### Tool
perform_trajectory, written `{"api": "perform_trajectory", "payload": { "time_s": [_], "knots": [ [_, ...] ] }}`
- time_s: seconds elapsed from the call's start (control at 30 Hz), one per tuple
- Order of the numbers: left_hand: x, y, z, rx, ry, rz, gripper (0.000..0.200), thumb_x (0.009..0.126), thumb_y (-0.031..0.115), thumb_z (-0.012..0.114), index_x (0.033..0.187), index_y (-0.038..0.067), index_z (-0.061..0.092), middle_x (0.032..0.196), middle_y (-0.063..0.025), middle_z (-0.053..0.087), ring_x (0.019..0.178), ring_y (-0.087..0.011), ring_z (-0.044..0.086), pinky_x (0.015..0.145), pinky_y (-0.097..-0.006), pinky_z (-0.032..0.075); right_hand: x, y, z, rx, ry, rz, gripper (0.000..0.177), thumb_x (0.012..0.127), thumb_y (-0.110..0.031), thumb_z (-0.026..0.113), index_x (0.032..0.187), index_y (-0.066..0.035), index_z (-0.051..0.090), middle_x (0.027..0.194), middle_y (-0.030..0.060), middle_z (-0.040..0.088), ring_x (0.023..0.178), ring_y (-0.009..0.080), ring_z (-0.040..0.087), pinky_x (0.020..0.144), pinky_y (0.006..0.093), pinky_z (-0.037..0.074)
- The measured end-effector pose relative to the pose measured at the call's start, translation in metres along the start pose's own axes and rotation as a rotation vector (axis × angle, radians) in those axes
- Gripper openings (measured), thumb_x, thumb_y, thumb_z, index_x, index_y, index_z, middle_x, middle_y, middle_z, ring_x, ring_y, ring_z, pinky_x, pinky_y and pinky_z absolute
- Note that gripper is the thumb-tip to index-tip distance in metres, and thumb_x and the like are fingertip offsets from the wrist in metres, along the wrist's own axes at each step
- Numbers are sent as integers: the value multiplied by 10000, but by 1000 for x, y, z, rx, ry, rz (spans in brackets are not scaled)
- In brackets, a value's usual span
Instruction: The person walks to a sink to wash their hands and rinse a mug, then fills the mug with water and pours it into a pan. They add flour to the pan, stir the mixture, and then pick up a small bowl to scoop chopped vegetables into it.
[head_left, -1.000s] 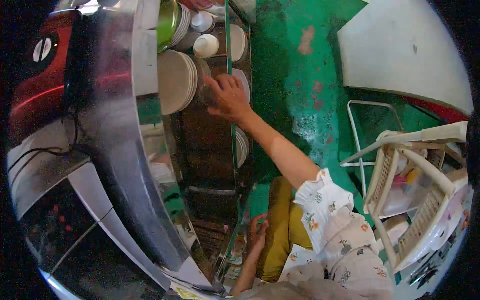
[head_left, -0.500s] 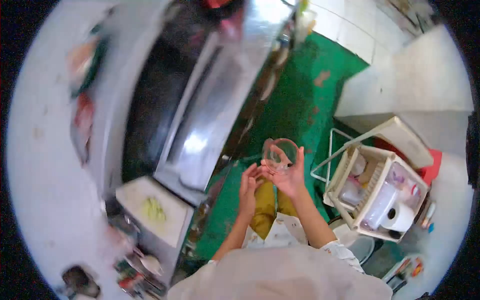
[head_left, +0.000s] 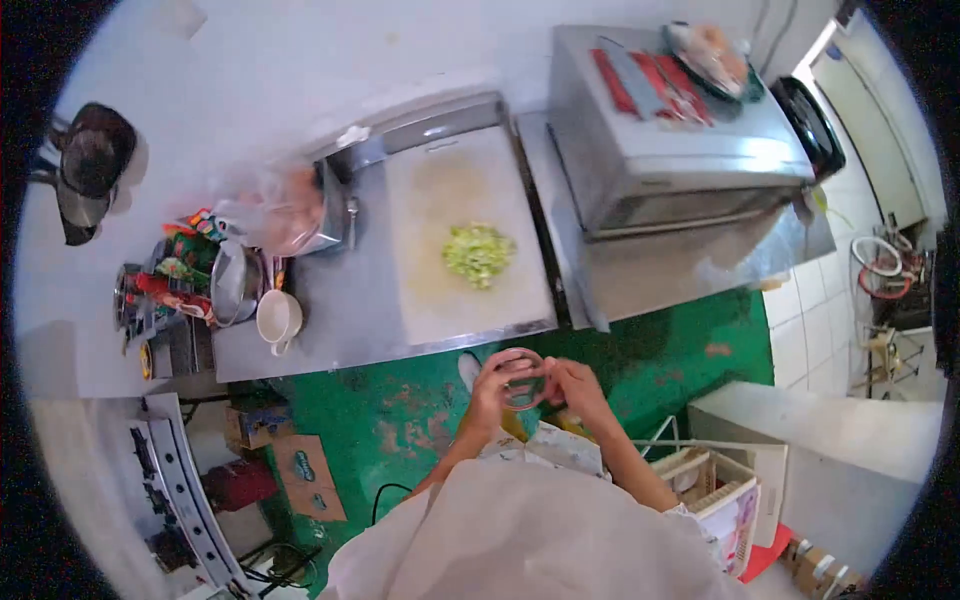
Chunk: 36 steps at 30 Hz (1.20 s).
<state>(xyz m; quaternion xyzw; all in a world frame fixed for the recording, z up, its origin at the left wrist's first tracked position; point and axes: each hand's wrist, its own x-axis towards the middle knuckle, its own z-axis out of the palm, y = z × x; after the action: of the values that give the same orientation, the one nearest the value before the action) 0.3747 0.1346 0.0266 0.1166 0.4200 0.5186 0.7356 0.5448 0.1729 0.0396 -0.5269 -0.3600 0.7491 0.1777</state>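
A small clear bowl (head_left: 523,384) with a round rim is between my hands in front of my body. My left hand (head_left: 484,402) is closed around its left side, with fingers seen through the clear wall. On the opposite side, the fingers of my right hand (head_left: 580,390) pinch the rim. I see nothing inside the bowl. Ahead of it, chopped green vegetable (head_left: 478,255) lies in a pile on a white cutting board (head_left: 425,300), which both hands are apart from.
Left on the steel counter (head_left: 340,300) stand a white cup (head_left: 279,318), a metal pot (head_left: 238,285) and a plastic bag of pinkish food (head_left: 290,215). A steel appliance (head_left: 680,160) with a knife (head_left: 632,80) on top is at right. A plastic rack (head_left: 715,485) stands by my right side.
My view has swung from the floor and rack to the counter and cutting board. The bowl was in my right hand with my left beside it; now both hands hold it.
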Motion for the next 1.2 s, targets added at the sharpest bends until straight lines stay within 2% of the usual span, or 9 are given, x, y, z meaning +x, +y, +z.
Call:
{"api": "perform_trajectory", "payload": {
  "time_s": [0.07, 0.13, 0.17, 0.2, 0.27, 0.47, 0.57, 0.9, 1.2],
  "knots": [
    [3, 18, -42, 59, 107, 87, 349, 774, 200, 504, 1084, 41, 483, 1074, -119, 549, 935, -231, 569, 715, -390, 506, 33, -10, 22, -324, 300, -323, 321, 893, -317, 486, 887, -23, 613, 602, 22, 547, 541, 94, 524, 497, 228, 424],
    [7, 55, -73, 40, 182, 87, 365, 772, 221, 507, 1098, 64, 462, 1049, -111, 559, 917, -238, 576, 658, -358, 520, 71, -25, 42, -380, 343, -323, 226, 854, -212, 561, 920, 2, 589, 685, 49, 567, 593, 115, 539, 543, 239, 430],
    [2, 73, -77, 92, 300, 40, 339, 775, 200, 504, 1096, 92, 492, 947, -52, 570, 919, -157, 536, 809, -303, 438, 95, -21, 46, -471, 463, -545, 228, 851, -211, 560, 945, -4, 579, 764, 66, 569, 650, 132, 545, 581, 249, 437],
    [9, 85, -91, 75, 296, 32, 339, 775, 200, 504, 1096, 92, 492, 947, -52, 570, 919, -157, 536, 809, -303, 438, 114, -21, 50, -561, 580, -769, 235, 848, -210, 560, 970, -10, 569, 843, 84, 570, 708, 149, 552, 620, 259, 443],
    [27, 105, -119, 217, 391, 267, 264, 804, 172, 480, 1054, 92, 506, 873, -21, 549, 877, -125, 513, 793, -266, 419, 139, -29, 58, -606, 674, -779, 234, 848, -192, 555, 1002, -17, 555, 906, 96, 550, 768, 162, 543, 654, 270, 444],
    [85, 141, -130, 460, 339, 529, 202, 880, 235, 431, 967, 76, 521, 863, -6, 532, 809, -100, 480, 709, -251, 400, 168, -43, 68, -537, 956, -766, 241, 863, -150, 517, 1071, -28, 518, 1013, 109, 502, 881, 200, 510, 725, 295, 441],
    [103, 146, -131, 561, 403, 476, 244, 902, 283, 423, 973, 69, 517, 861, -9, 535, 794, -98, 484, 695, -251, 397, 165, -50, 75, -386, 893, -686, 282, 834, -166, 542, 1080, -32, 515, 1056, 125, 501, 959, 243, 493, 771, 324, 441],
    [118, 142, -132, 456, 350, 331, 356, 929, 363, 382, 1050, 60, 524, 940, -47, 584, 820, -122, 529, 709, -261, 417, 159, -55, 95, -647, 902, -831, 242, 869, -145, 506, 1074, -17, 514, 1075, 129, 493, 939, 231, 496, 763, 311, 435],
    [117, 129, -137, 1090, 530, 681, 344, 923, 316, 380, 1028, 29, 538, 1009, -143, 550, 936, -286, 505, 835, -360, 378, 178, -48, 68, -578, 902, -833, 321, 880, -196, 486, 1144, -13, 479, 1121, 140, 477, 994, 243, 486, 847, 325, 399]
  ]
}}
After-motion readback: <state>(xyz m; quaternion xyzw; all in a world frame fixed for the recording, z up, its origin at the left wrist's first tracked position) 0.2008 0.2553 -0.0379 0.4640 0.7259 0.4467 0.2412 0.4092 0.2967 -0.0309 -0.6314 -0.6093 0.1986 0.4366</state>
